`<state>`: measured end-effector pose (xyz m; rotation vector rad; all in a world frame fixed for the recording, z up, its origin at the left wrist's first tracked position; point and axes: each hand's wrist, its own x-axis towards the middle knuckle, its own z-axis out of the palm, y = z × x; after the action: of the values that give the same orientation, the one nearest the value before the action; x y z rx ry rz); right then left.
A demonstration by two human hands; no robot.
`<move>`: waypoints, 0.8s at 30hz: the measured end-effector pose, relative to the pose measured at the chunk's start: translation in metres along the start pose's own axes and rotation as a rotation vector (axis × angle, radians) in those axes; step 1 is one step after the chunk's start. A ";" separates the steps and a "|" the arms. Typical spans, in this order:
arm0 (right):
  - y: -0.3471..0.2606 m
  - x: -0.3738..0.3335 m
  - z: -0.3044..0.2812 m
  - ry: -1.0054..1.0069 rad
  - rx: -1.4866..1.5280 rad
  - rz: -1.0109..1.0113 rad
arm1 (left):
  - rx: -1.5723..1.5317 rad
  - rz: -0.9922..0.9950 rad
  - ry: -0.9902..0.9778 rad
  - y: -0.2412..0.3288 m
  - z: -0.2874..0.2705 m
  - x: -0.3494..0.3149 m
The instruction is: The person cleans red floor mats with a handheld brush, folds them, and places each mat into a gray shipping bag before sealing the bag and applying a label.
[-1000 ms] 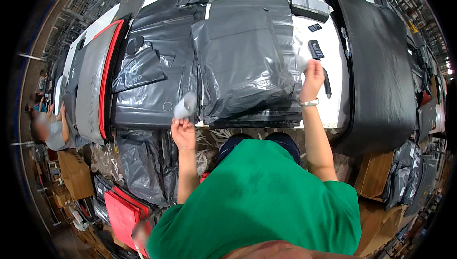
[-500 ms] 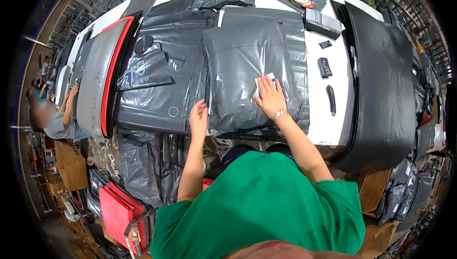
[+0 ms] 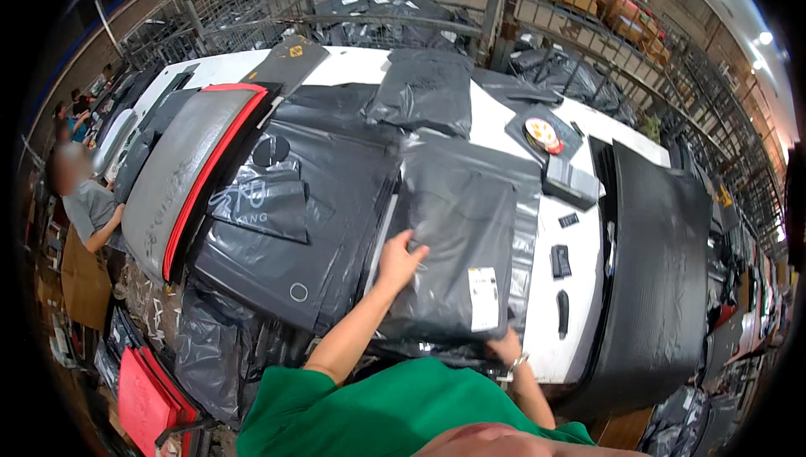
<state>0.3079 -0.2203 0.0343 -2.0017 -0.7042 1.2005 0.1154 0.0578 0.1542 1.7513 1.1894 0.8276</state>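
Parcel [image 3: 457, 230] in black plastic film: lies flat at the near side of the white counter [image 3: 544, 339], directly on top of further black plastic sheeting [image 3: 525, 175]. Roughly rectangular, with soft creases and a dull sheen; bears a white printed label [image 3: 484, 299] near its lower right corner. Of the two hands, left hand [image 3: 401, 262]: half open, with a narrow gap between thumb and forefinger; set over the left side of the parcel, fingertips at the film. Right hand [image 3: 506, 346]: placed at the lower right corner of the parcel; fingers partly hidden, so cannot tell whether closed on the edge. Metal band [image 3: 519, 362] around the right wrist. To the left: black plastic covers [image 3: 336, 205], flat and glossy, with a printed pouch [image 3: 260, 201] on top. Farther left: grey embossed panels [image 3: 193, 171] with red edging. To the right, on the counter: curved black tool [image 3: 562, 314], slender; small black box [image 3: 561, 261]; card stack [image 3: 573, 184], tightly packed. At far right: black sheets [image 3: 655, 272], finely ribbed.
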 end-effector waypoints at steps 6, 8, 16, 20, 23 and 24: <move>-0.121 0.036 0.066 0.190 -0.015 -0.532 | 0.214 0.502 -0.083 0.149 -0.101 0.023; -0.249 0.070 0.056 0.011 0.445 -0.361 | 0.227 0.685 0.175 0.188 -0.148 0.032; -0.536 0.114 0.039 -0.422 0.590 -1.271 | -0.176 0.250 -0.377 0.094 -0.104 -0.019; -0.424 0.056 0.091 -0.470 -0.071 -1.262 | -0.265 0.134 -0.769 0.058 -0.082 -0.060; -0.258 0.040 0.101 -0.423 -0.238 -0.830 | -0.235 0.159 -0.903 0.047 -0.079 -0.069; -0.215 0.010 0.093 -0.427 0.020 -0.316 | -0.271 0.134 -0.913 0.037 -0.076 -0.072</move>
<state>0.2073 -0.0549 0.1659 -1.5518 -1.1633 1.4406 0.0401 0.0040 0.2158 1.6813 0.3364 0.1703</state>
